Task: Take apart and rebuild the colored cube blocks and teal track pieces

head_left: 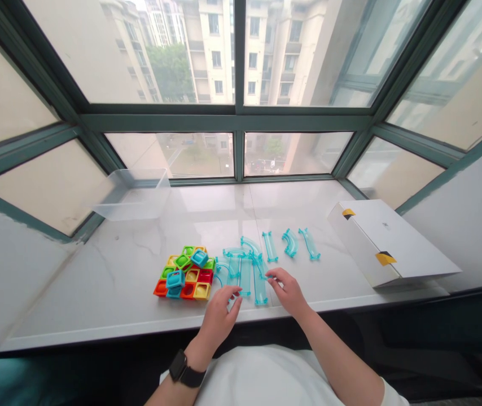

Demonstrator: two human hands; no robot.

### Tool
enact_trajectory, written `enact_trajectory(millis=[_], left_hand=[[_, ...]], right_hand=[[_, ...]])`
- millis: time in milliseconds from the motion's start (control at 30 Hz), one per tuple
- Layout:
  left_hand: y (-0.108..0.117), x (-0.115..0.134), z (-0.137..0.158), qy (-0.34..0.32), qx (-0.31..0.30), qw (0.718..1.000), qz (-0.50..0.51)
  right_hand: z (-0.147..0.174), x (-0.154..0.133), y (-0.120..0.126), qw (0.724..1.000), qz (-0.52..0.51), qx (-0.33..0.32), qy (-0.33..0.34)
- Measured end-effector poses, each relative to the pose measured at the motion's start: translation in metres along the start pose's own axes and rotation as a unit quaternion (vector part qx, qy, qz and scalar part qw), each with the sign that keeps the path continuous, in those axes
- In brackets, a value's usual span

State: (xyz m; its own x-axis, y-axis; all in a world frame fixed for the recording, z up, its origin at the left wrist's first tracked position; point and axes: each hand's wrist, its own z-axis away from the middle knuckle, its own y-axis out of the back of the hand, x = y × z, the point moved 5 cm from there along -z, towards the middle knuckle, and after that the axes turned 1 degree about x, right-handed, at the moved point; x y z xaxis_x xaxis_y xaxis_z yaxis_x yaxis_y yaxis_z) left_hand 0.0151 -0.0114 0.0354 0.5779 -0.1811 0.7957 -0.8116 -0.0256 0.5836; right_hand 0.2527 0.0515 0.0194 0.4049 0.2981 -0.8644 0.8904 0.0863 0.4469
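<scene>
- Teal tracks (245, 276) heaped lower centre; single tracks (270, 247) right, likely spaced against tangling.
- Left hand (220, 311) beside heap: grip loose, fingers parted.
- Right hand (289, 292) at heap's edge: can't tell grip.

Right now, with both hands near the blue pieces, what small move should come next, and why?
Probably the right hand should ease one piece from the heap and lay it beside the three separate pieces. It is right at the heap's right edge, where pieces overlap, while those three lie spaced apart.
</scene>
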Motion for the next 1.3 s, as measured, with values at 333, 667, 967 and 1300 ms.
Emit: enact_trajectory(millis=[333, 667, 967, 1300], left_hand=[[-0.012, 0.0, -0.003, -0.055, 0.0, 0.987, -0.152], [-0.063, 0.024, -0.007, -0.174, -0.13, 0.945, -0.245], [-0.078, 0.014, -0.009, -0.183, -0.157, 0.926, -0.289], [-0.061, 0.025, -0.005, -0.187, -0.133, 0.948, -0.221]], right_hand=[[-0.008, -0.002, 0.003, 0.998, -0.045, 0.02, -0.037], [-0.009, 0.002, -0.003, 0.997, -0.063, 0.008, -0.036], [-0.009, -0.003, -0.005, 0.998, -0.052, -0.004, -0.025], [-0.006, -0.001, -0.006, 0.997, -0.065, -0.025, -0.044]])
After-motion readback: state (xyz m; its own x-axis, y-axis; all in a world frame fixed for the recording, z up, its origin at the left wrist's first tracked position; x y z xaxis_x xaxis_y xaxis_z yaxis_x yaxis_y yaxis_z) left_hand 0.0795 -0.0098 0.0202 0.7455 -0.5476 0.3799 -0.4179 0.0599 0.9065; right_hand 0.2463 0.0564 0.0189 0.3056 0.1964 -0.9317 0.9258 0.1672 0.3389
